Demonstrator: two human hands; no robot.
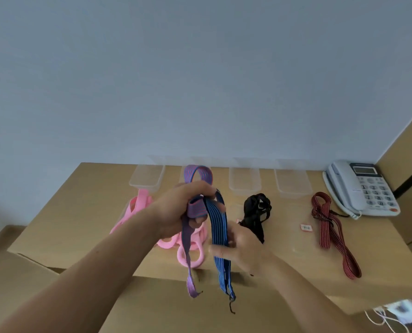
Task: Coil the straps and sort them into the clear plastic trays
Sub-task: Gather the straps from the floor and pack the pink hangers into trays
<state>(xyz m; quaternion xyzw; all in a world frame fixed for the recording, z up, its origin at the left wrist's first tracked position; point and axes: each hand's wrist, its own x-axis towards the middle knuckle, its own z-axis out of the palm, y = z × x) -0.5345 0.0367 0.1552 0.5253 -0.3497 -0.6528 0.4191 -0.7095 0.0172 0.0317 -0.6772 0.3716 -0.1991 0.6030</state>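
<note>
The left hand (188, 209) and the raised strap loop hid most of one clear plastic tray in the far row (244, 182). The purple-and-blue striped strap (218, 219) hung above the middle of the brown surface (284, 258), frayed ends down, with the left fingers curled round its folded top. The right hand (243, 246), blurred, pinched the blue length.

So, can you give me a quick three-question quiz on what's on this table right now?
1. True or false: the black strap lies on the table, outside every clear tray.
2. Which strap do the left hand and right hand hold? A the pink strap; B the blue-and-purple strap; C the black strap.
3. What colour is the strap nearest the telephone?
Key: 1 true; 2 B; 3 the red strap.
</note>
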